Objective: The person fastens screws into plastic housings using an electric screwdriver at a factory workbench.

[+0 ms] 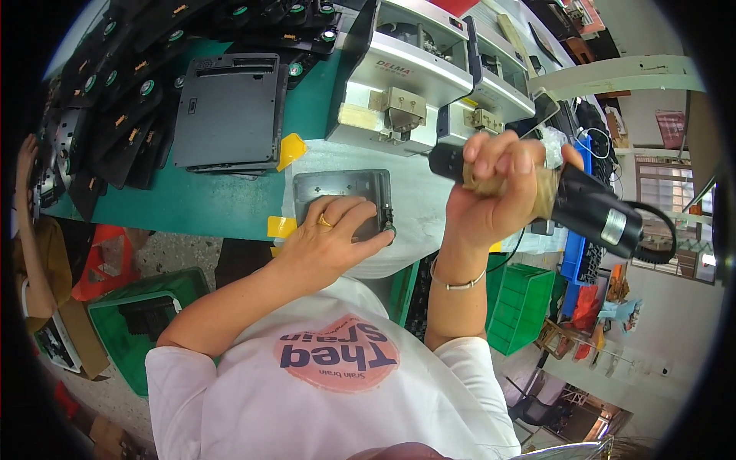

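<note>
On the white sheet in front of me lies a shallow dark plastic housing [337, 184], its hollow side up. My left hand [337, 234], with a ring on it, grips the housing at its near edge. The fingers curl down into it, and the thumb presses by a small round green-rimmed part [390, 231] at the right edge. Raised to the right, my right hand [502, 180] is wrapped round a black electric screwdriver [598, 211] with tan tape on its grip. Its tip points left, towards a silver screw-feeder machine [406, 84].
A second screw feeder [498, 69] stands beside the first. Stacked dark panels [230, 111] and many similar housings [126, 134] fill the bench's left. Green crates [521, 307] stand below. Another person's arm [29, 199] shows at far left.
</note>
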Tool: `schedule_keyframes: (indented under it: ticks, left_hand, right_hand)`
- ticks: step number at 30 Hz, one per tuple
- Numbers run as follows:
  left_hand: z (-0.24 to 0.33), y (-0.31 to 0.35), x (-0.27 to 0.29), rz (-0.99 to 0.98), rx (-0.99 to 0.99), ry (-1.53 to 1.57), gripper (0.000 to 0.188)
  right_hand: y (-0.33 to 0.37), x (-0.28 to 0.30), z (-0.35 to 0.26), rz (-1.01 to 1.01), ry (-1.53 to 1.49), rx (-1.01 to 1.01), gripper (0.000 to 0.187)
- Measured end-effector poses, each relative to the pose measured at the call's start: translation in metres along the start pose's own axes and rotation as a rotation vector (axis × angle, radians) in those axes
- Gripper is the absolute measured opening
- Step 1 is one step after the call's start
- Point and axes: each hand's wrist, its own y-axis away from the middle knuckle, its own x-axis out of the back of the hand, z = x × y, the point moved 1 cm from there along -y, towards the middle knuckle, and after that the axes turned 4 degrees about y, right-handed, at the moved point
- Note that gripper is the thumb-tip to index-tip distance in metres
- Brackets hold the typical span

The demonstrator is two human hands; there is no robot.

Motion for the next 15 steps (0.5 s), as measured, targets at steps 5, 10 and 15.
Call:
schedule_keyframes:
  ticks: [5, 10, 15]
  left_hand:
    - [0.0, -0.001, 0.002, -0.017, 0.029, 0.026, 0.042]
    - [0.0, -0.001, 0.001, 0.002, 0.015, 0.023, 0.041]
    - [0.0, -0.001, 0.0, 0.012, 0.019, 0.001, 0.04]
  right_hand:
    - [-0.01, -0.013, 0.02, -0.02, -0.015, -0.002, 0.052]
    - [-0.01, -0.015, 0.028, -0.02, -0.005, -0.04, 0.051]
    - [-0.011, -0.016, 0.03, -0.051, 0.011, -0.035, 0.051]
